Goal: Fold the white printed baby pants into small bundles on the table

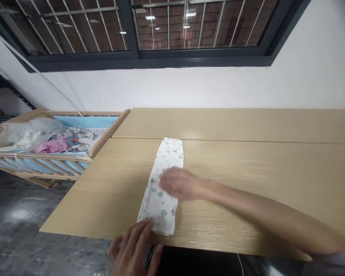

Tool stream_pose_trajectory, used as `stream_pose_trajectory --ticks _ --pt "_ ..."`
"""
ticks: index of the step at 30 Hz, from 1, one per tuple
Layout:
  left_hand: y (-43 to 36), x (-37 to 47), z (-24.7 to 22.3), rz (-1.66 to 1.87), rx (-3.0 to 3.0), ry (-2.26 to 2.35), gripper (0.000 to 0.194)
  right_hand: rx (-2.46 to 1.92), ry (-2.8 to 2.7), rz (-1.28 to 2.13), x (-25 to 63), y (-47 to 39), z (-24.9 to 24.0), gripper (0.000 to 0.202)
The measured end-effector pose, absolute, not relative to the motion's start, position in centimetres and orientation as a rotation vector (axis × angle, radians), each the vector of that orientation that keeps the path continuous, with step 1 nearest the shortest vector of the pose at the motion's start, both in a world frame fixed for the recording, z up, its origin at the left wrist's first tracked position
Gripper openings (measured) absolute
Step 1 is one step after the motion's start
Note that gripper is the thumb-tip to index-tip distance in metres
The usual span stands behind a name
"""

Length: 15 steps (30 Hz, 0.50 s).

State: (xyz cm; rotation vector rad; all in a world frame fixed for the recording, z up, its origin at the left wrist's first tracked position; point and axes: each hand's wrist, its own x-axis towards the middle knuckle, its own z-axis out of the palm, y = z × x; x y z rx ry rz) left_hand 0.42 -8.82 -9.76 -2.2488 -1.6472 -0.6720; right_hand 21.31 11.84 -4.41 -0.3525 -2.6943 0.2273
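A white cloth [163,191] with small green and pink prints lies folded into a long strip, running from the near edge of the wooden table towards the back. My left hand [133,247] is at the strip's near end, its fingers stretched out and the fingertips at the lower left corner. Over the middle of the cloth is my right hand [179,184], which comes in from the right. Motion blurs its fingers, and they look curled. Whether it presses on the fabric or hovers just above I cannot tell.
The wooden table [247,168] has a seam near its back. At the left stands a wooden crib [93,153] with a blue lining, holding a pink cloth [54,145] and other fabrics. Behind are a white wall [172,88] and a barred window [138,57].
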Motion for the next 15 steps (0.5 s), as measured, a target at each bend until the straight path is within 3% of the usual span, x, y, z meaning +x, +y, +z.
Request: stream_pose_trajectory --ticks 3,7,11,15 --pt "-7.3 -2.0 -8.7 -0.663 -2.425 -1.459 0.042 -0.134 -2.794 0.191 22.7 5.5 -4.7 0.033" --pt "-6.8 -2.2 -8.4 -0.749 -2.571 -1.338 0.041 -0.342 -2.742 0.057 24.9 0.5 -6.4 0.054" --pt "-7.3 -0.9 -8.6 -0.846 -2.601 -1.228 0.033 -0.506 -2.591 -0.247 26.8 -2.6 -7.7 0.030" --pt "-7.7 0.5 -8.1 -0.697 -2.720 -1.022 0.039 -0.629 -2.426 -0.329 28.1 -5.0 -9.0 0.025"
